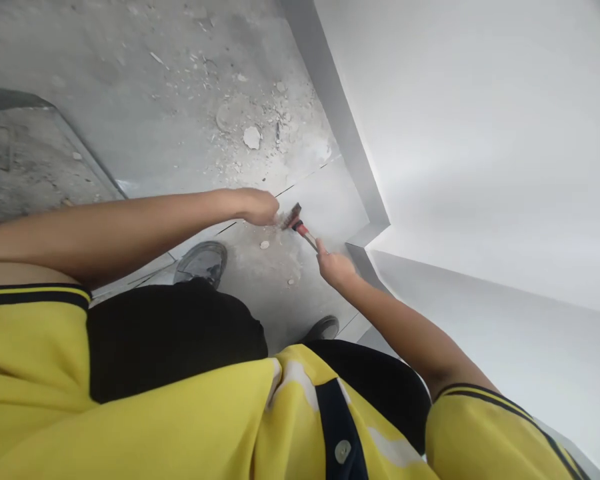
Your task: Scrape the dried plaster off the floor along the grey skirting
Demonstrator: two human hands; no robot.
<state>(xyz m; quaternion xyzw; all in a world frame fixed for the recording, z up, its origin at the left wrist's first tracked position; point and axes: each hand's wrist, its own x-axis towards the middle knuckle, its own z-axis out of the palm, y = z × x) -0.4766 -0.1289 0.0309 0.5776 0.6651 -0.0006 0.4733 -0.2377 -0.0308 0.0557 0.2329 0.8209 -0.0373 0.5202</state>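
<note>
My right hand (336, 265) is closed round the handle of a wide-headed scraper (300, 227) with a red collar, its thumb along the shaft. The scraper's dark head lies low over the dusty tiled floor. Just left of that head is my left hand (261, 207), its fingers curled downward. Whitish bits show by the left fingertips, but what they hold, if anything, is blurred. Near both hands, small pale chips (265, 245) lie on the tiles.
A larger white plaster chip (252, 137) and scattered crumbs lie farther out on the floor. Grey skirting (353, 127) runs along the white wall (480, 133) at right. My shoes (203, 261) stand near the work. At left, a frame edge (87, 150) borders a debris-strewn area.
</note>
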